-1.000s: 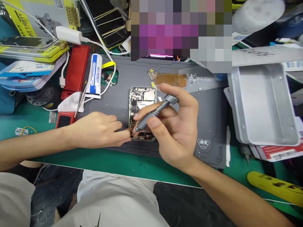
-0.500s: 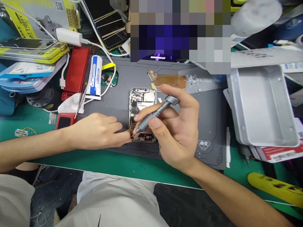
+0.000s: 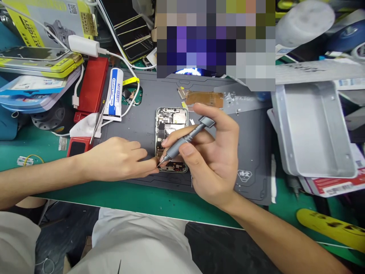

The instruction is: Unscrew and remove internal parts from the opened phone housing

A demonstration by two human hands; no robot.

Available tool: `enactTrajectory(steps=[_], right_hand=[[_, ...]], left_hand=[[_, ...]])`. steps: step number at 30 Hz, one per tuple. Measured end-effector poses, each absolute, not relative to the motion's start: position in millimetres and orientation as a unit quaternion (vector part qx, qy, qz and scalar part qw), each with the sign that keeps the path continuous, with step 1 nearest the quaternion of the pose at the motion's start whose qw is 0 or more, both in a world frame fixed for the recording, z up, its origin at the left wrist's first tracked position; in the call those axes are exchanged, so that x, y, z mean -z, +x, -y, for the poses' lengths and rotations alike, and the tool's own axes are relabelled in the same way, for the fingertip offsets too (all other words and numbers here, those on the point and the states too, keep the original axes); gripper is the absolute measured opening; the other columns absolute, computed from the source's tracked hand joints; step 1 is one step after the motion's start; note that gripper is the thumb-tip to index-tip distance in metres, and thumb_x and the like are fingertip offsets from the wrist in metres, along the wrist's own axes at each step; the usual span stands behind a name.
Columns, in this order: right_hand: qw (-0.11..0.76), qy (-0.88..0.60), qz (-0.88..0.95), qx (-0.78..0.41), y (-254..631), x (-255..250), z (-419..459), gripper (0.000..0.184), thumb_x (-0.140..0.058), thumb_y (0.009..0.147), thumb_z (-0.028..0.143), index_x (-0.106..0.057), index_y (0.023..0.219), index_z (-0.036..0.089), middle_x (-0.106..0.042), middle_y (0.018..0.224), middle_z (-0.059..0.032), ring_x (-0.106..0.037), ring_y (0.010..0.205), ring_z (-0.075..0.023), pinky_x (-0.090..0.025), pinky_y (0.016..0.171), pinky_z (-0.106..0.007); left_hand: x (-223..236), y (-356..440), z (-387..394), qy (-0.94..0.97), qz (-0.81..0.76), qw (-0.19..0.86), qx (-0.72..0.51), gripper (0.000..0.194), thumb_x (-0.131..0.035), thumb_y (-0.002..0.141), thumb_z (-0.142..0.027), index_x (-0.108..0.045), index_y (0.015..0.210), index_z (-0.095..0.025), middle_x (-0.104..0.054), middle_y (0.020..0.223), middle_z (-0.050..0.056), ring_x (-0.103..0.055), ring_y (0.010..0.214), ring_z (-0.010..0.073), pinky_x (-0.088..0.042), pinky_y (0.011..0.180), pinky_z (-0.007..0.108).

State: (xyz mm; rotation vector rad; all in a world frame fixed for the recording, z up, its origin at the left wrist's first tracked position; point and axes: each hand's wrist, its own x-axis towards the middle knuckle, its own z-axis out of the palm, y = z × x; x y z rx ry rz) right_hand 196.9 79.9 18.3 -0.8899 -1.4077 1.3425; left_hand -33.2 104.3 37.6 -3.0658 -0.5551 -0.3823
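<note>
While right fingers [image 3: 187, 149] clamp grey screwdriver [image 3: 179, 147], hold of left fingers [image 3: 146, 166] unclear; opened phone [image 3: 169, 122] pale-rimmed, innards [image 3: 161, 131] silver and black.

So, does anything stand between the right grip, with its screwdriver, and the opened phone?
Nothing visible blocks the right grip: its screwdriver points to the lower left corner of the phone. The left grip crowds that spot, its fingertips beside the screwdriver tip; contact is unclear.

The phone [image 3: 168, 121] lies open and flat on a dark gray mat [image 3: 255, 133]. Its tiny inside parts [image 3: 179, 117] show. The gray screwdriver [image 3: 176, 148] slants, thin tip [image 3: 159, 164] down by the phone's bottom left corner.
</note>
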Motion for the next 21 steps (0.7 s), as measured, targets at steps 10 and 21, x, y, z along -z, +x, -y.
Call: enactTrajectory(steps=[10,21], right_hand=[[0.484,-0.365,0.568,-0.556,197.5,-18.9,-82.1,0.041,-0.06,0.107,0.037,-0.046,0.144,0.046,-0.074,0.099,0.0001,-0.071,0.071,-0.0165,-0.07,0.064,-0.036],[0.492,-0.338,0.579,-0.555,199.1,-14.7,-83.3,0.046,-0.059,0.107,0.028,-0.045,0.149,0.043,-0.074,0.1,0.0001,-0.071,0.071,-0.015,-0.07,0.064,-0.032]], left_hand=[[-37.1,-33.5,-105.4,-0.979,0.171,0.005,0.112,0.035,-0.045,0.116,-0.035,-0.064,0.091,-0.022,-0.06,0.067,-0.003,-0.053,0.06,0.0135,-0.034,0.053,0.031],[-37.5,-32.7,-105.6,-0.978,0.17,-0.004,0.119,0.036,-0.044,0.116,-0.031,-0.064,0.089,-0.021,-0.06,0.067,-0.003,-0.053,0.06,0.0144,-0.034,0.053,0.031]])
